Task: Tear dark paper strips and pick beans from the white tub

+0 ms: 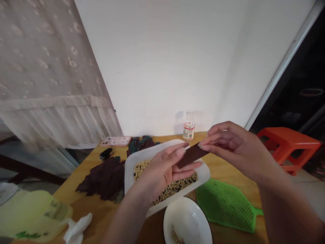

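Observation:
A dark brown flat strip [191, 156] is stretched between my two hands above the white tray [130, 162]. My left hand [165, 166] grips its near left end between thumb and fingers, with the lower fingers extended beneath it. At the strip's upper right end, my right hand [233, 147] pinches with thumb and fingertips. Below them the tray contains small pale yellow and dark beads or seeds [175, 188]; I cannot tell which. In front of it stands a white bowl [188, 217] with a dark rim and a few small pale bits inside.
Dark brown flat pieces [104, 178] lie heaped left of the tray. A pink-cased phone [115, 141], black key fob [105, 154], clear bottle [188, 127], green fly swatter [224, 203], crumpled tissue [78, 227] and yellowish container [35, 213] surround it. An orange stool [291, 142] stands right.

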Tool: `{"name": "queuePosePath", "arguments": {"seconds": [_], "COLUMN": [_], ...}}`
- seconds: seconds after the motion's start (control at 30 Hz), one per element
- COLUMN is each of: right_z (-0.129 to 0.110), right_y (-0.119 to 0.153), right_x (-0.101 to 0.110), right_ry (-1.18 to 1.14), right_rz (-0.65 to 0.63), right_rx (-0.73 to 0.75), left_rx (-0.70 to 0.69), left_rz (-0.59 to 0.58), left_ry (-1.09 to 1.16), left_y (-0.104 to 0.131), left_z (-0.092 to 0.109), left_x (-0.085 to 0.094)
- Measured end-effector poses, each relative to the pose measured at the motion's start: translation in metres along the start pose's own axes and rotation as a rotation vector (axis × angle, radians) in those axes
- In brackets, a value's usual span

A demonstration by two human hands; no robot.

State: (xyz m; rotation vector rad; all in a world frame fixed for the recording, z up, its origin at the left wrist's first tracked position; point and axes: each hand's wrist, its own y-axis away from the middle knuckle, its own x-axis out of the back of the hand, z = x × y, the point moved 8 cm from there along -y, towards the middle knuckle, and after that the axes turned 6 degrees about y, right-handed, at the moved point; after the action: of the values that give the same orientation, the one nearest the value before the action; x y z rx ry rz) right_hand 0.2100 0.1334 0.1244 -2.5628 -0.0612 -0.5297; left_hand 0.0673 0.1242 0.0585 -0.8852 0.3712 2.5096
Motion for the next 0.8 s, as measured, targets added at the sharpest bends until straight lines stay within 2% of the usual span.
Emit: {"name": "queuePosePath", "arguments": {"seconds": [0.1, 0.13, 0.23, 0.4, 0.57, 0.8], "right_z": [0.001, 0.004, 0.019, 0.037, 0.045, 0.040], "right_y": [0.012, 0.017, 0.032, 0.046, 0.060, 0.071], "right_x": [-0.026, -0.034, -0.054, -0.065, -0.079, -0.071], "right_ry": [-0.011, -0.010, 0.014, 0.039, 0.051, 0.110], "right_rz": [-0.244, -0.304, -0.389, -0.291, -0.385, -0.119], "right_rx": [0.016, 0.007, -0.033, -0.037, -0.019, 0.100], "left_rx": [0.292, 0.333, 0.304, 0.214, 0.228, 0.218], "left_rz": [-0.102, -0.105, -0.033, 0.100, 0.159, 0.084], "left_ry": [-0.030, -0.052, -0.108, -0.061, 0.021, -0.023], "left_y": [0.020, 0.025, 0.030, 0.033, 0.044, 0.051], "left_z": [-0.033, -0.040, -0.052, -0.063, -0.077, -0.079], "left_x": [0.008, 0.013, 0.032, 0.051, 0.055, 0.046]}}
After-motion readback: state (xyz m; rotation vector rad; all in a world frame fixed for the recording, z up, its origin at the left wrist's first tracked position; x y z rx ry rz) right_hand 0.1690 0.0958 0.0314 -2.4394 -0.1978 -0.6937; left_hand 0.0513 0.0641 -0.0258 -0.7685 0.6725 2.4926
